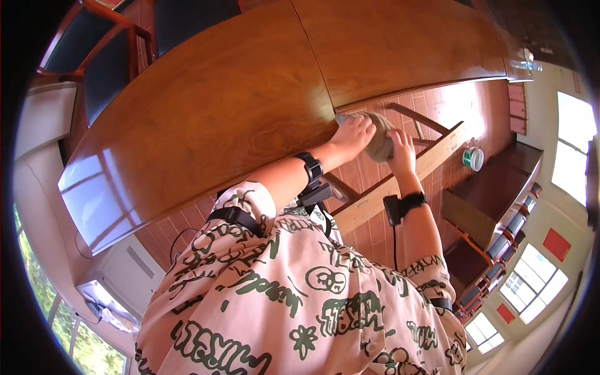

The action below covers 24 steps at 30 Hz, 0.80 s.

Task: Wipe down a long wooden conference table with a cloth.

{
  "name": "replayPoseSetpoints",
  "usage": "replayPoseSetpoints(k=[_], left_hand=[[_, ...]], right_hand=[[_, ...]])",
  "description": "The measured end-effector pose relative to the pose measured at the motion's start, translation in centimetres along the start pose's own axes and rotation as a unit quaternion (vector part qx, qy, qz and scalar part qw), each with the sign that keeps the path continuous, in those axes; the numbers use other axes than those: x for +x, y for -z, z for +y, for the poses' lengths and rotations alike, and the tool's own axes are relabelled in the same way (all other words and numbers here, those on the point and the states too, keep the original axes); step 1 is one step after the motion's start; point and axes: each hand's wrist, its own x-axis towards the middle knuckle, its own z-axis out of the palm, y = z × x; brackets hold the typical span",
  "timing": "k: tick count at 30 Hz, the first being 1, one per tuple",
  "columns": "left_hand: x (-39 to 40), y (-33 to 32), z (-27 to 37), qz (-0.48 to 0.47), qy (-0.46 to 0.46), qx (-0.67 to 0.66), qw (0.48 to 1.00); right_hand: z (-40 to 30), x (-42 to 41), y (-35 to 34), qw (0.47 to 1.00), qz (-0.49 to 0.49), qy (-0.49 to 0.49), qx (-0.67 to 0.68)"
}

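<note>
A folded olive-brown cloth (380, 140) is between my two hands, at the edge of a polished wooden table (220, 108). My left hand (355, 134) lies over the cloth's left side, close to the seam between two table sections. A small greyish part of the cloth shows beside the fingers, near the table edge. On the other side, my right hand (402, 149) grips the cloth's right edge with bent fingers. Both wrists wear black straps with small devices. The cloth's underside is hidden.
Below the table edge stands a narrow wooden bench (396, 187) on the tiled floor. A white and green plastic bucket (473, 159) is to the right, near a dark wooden desk (497, 180). Chairs (110, 70) line the table's far side. A clear bottle (528, 64) stands at its right end.
</note>
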Motion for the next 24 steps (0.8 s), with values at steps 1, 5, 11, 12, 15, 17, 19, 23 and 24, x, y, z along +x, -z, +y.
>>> replayPoseSetpoints(k=[1, 5, 11, 12, 15, 17, 19, 23, 24], left_hand=[[0.5, -0.2, 0.5, 0.013, -0.017, -0.048, 0.999], [-2.6, 1.7, 0.1, 0.057, -0.137, -0.084, 0.985], [-10.4, 11.9, -3.8, 0.107, 0.079, -0.083, 0.988], [-12.5, 13.0, -4.7, 0.116, 0.126, -0.057, 0.984], [-18.3, 15.4, -7.3, 0.154, 0.235, 0.006, 0.960], [-23.1, 17.3, -8.0, 0.179, 0.291, 0.029, 0.939], [-28.0, 18.7, -7.9, 0.201, 0.351, 0.058, 0.912], [-37.3, 19.5, -5.6, 0.215, 0.438, 0.044, 0.871], [-38.9, 19.9, -5.2, 0.221, 0.466, 0.028, 0.856]], right_hand=[[1.3, 0.1, 1.1, 1.000, -0.008, -0.019, -0.012], [3.9, -1.9, 3.9, 0.989, 0.051, -0.113, 0.076], [-0.1, 1.2, 7.3, 0.987, 0.111, -0.032, 0.116], [-1.1, 2.8, 6.4, 0.994, 0.047, -0.025, 0.096], [-3.8, 7.2, 1.9, 0.985, -0.170, 0.033, 0.021], [-4.9, 8.6, 1.8, 0.981, -0.192, 0.003, 0.002], [-5.7, 8.8, 0.9, 0.977, -0.212, -0.033, -0.016], [-10.2, 7.0, -0.9, 0.989, -0.147, 0.031, 0.013], [-12.4, 6.4, -2.0, 0.989, -0.126, 0.061, 0.039]])
